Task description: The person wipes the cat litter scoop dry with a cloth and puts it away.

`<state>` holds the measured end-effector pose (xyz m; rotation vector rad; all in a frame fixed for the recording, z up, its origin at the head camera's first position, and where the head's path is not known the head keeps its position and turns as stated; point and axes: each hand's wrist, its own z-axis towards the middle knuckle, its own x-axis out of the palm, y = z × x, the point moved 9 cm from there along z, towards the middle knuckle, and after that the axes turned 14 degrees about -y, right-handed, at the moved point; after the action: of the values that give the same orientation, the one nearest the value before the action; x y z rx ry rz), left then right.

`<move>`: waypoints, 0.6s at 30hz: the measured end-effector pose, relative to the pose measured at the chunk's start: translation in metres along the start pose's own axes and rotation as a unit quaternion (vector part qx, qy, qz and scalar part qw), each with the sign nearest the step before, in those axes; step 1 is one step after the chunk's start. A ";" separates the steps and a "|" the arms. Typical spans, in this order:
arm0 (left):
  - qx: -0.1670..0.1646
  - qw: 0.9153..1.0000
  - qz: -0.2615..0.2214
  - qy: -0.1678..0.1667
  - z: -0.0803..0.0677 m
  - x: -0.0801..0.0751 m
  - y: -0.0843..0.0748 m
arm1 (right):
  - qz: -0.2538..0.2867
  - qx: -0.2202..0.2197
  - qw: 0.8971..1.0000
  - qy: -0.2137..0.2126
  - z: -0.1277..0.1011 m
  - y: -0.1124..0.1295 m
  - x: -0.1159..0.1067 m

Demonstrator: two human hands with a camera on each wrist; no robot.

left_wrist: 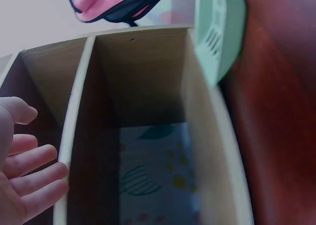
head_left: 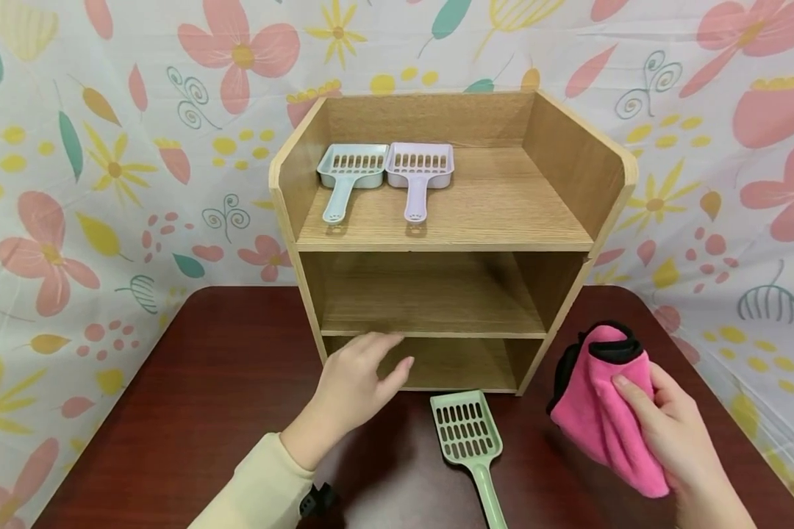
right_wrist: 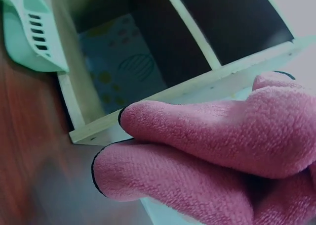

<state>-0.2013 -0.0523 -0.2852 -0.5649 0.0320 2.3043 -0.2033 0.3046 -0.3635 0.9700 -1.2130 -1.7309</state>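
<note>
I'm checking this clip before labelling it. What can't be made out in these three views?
- Green scoop: head view, handle end cut off by the bottom edge.
- Right hand: its palm side is hidden by the pink cloth; right wrist view shows cloth only.
- Left hand: left wrist view cuts it off at the frame edge.
- Shelf unit: bottom compartment interior partly hidden behind the left hand.

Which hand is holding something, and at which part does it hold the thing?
The right hand grips the folded pink cloth at its lower right side. The left hand holds nothing; its fingers are relaxed near the wooden shelf.
</note>
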 end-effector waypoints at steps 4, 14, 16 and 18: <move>-0.050 0.997 -0.007 0.052 -0.015 0.013 0.005 | -0.106 -0.056 0.993 0.004 -0.004 0.008 0.005; -0.174 0.971 -0.035 0.160 -0.050 0.043 0.017 | -0.198 -0.123 0.972 0.015 -0.020 0.018 0.029; -0.209 0.960 -0.062 0.177 -0.057 0.048 0.019 | -0.207 -0.133 0.969 0.019 -0.024 0.017 0.036; -0.250 0.943 -0.095 0.198 -0.066 0.055 0.022 | -0.206 -0.135 0.969 0.027 -0.029 0.016 0.043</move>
<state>-0.2251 -0.0436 -0.3703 -1.2280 -0.4094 1.9720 -0.1915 0.2517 -0.3618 1.1476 -0.7455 -2.1095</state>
